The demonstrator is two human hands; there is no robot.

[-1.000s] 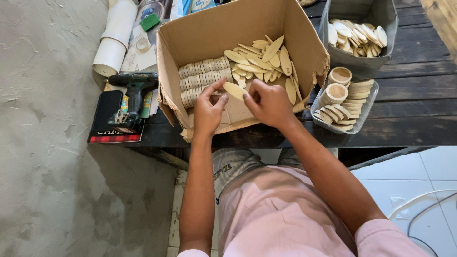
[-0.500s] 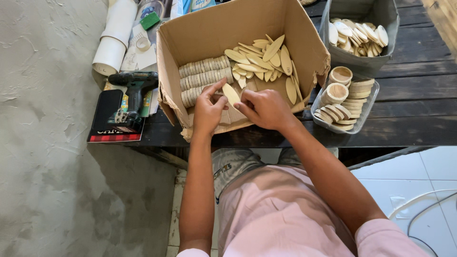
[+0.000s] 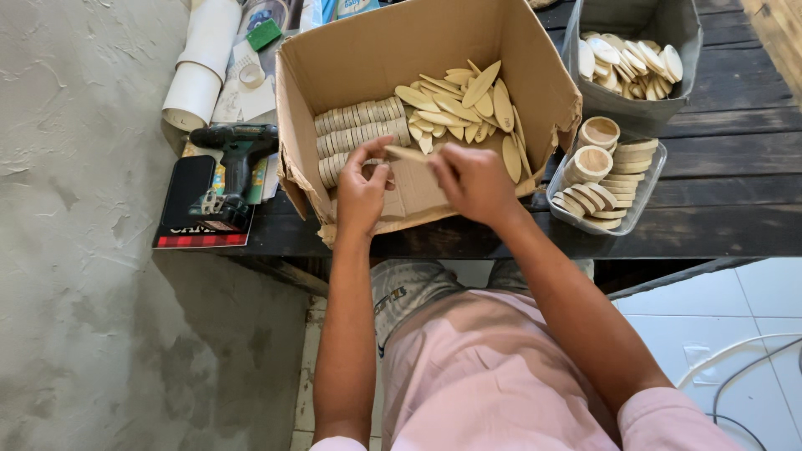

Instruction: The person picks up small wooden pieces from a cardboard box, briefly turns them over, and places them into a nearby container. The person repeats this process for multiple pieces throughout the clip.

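Note:
An open cardboard box (image 3: 535, 75) stands on a dark wooden table (image 3: 727, 209). Inside it lie neat rows of stacked wooden pieces (image 3: 355, 125) at the left and a loose heap of oval wooden pieces (image 3: 464, 104) at the right. Both hands meet over the box's front part and pinch one flat oval wooden piece (image 3: 407, 154), seen edge-on. My left hand (image 3: 361, 194) holds its left end, close to the stacked rows. My right hand (image 3: 474, 179) holds its right end.
A grey bin (image 3: 668, 100) of oval wooden pieces stands at the back right. In front of it sits a clear tray (image 3: 643, 188) with round wooden pieces. Left of the box lie a green cordless drill (image 3: 238, 159), white paper rolls (image 3: 196, 79) and a tape roll (image 3: 251, 75).
The wooden piece has turned from flat-on to edge-on between my fingers. Both hands have shifted slightly toward the stacked rows at the left.

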